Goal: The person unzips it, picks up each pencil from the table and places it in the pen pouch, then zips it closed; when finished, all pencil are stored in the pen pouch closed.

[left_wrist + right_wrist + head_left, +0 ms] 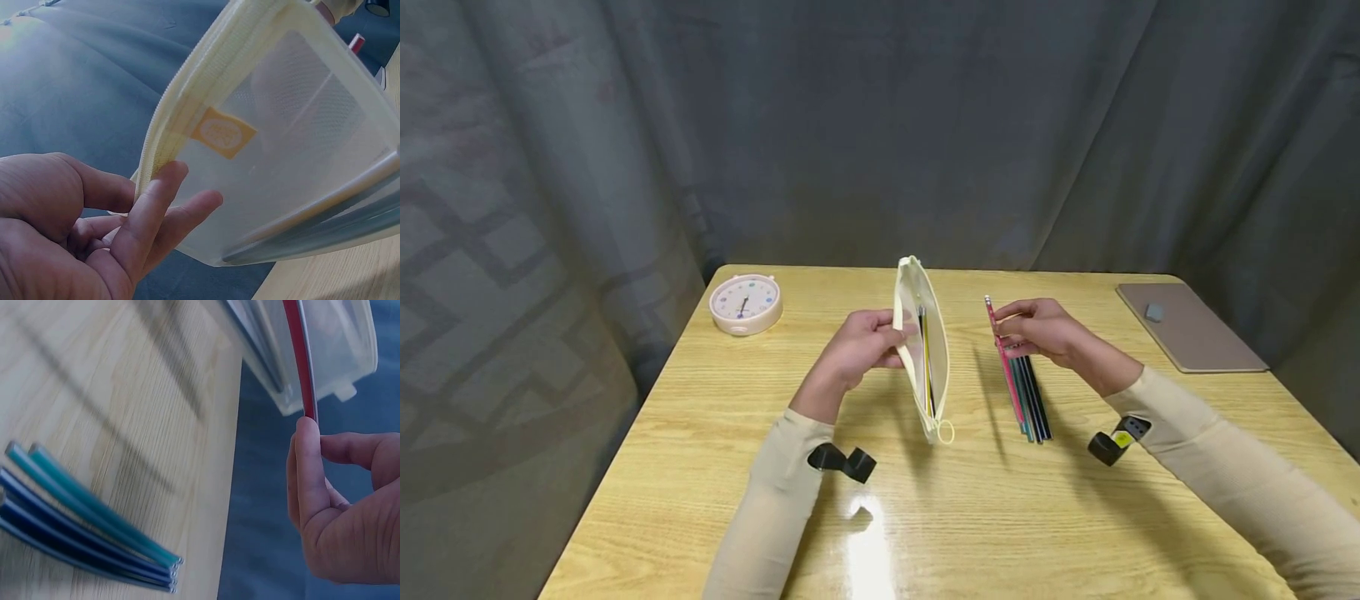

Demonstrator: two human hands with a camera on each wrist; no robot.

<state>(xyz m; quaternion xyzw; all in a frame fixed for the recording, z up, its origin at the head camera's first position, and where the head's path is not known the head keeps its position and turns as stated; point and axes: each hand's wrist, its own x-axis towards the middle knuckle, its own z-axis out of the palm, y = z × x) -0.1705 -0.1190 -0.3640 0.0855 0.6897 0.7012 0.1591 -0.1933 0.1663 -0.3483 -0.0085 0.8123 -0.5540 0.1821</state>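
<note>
My left hand (861, 346) pinches the near-left rim of a pale yellow mesh zip pouch (937, 354), held upright above the table with its mouth gaping. A yellow pencil (927, 358) and darker ones lie inside; in the left wrist view they show through the pouch's translucent side (281, 119). Between thumb and fingertips, my right hand (1041, 332) holds a pinkish-red pencil (1008, 375) by its upper part, to the right of the pouch and apart from it. Below that hand, several teal and dark blue pencils (94, 506) lie side by side on the table.
A round pale pink clock (746, 305) sits at the table's back left. At the back right lies a flat mauve board (1198, 329) with a small grey block (1153, 312) on it. A dark curtain (880, 142) hangs behind the wooden table (700, 492).
</note>
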